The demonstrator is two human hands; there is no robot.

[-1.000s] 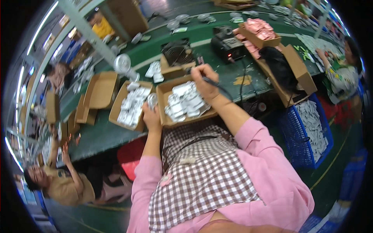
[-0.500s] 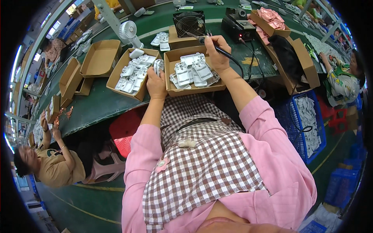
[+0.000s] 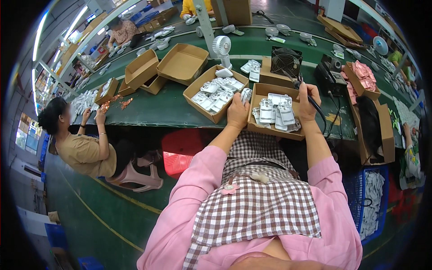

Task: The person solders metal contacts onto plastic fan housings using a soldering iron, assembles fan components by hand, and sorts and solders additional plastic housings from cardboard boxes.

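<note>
My left hand [image 3: 237, 112] is closed around a small white plastic part [image 3: 245, 95], between two cardboard boxes. In the left box [image 3: 195, 104] are several white plastic parts [image 3: 209, 87]. The right box [image 3: 280, 133] contains a pile of white plastic casings [image 3: 276, 110]. My right hand [image 3: 308, 102], at the right side of that box, grips a soldering iron [image 3: 297, 84] like a pen. The iron's tip points up and left, in front of a black fan [image 3: 286, 60]. Its black cable hangs down beside my wrist.
A black soldering station [image 3: 330, 74] stands at the right back. Beyond it, a box [image 3: 366, 85] holds pink parts. A small white fan [image 3: 222, 47] is behind the left box. At the left, a co-worker [image 3: 90, 148] sits handling copper-coloured pieces. A blue basket [image 3: 360, 198] of white parts is low right.
The view has swung left, so the bench and boxes appear farther right. Both hands keep their hold on the white part and the soldering iron, near the same boxes.
</note>
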